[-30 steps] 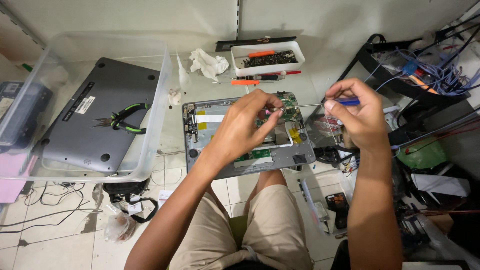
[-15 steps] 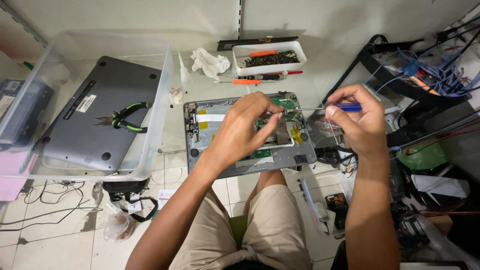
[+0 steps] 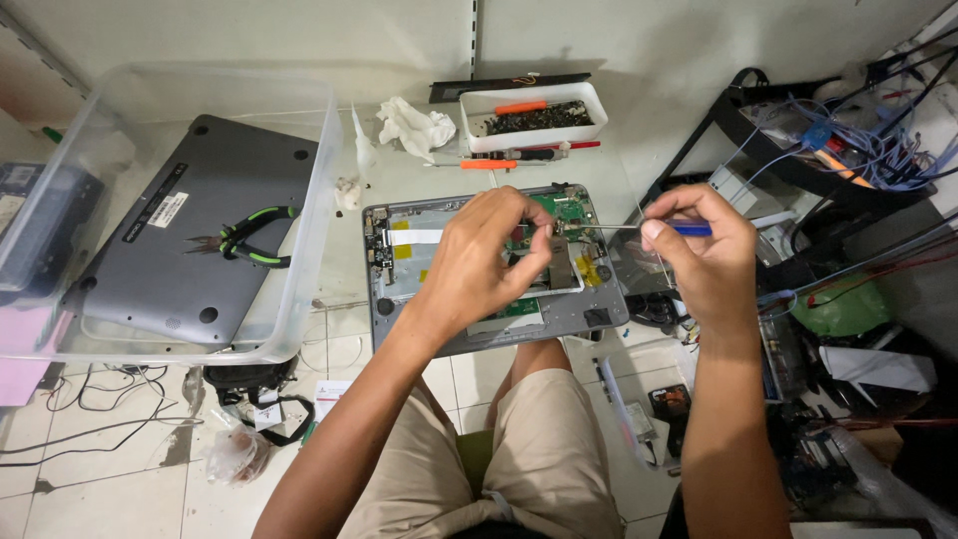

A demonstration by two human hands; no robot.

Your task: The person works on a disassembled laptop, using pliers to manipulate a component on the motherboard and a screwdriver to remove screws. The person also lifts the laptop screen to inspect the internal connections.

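An opened grey laptop base lies on the tiled floor in front of my knees, its green circuit board exposed. My left hand hovers over the middle of the board, fingertips pinched at a small part near the board's upper right. My right hand grips a thin screwdriver with a blue handle; its metal shaft points left and its tip meets my left fingertips. What the left fingers pinch is too small to make out.
A clear plastic bin at left holds a grey laptop cover and green-handled pliers. A white tray of screws, orange-handled tools and crumpled tissue lie beyond the laptop. Tangled cables and parts crowd the right.
My right hand has lowered slightly and the screwdriver now lies level, its tip brought against my left fingertips. My left hand stays over the board.
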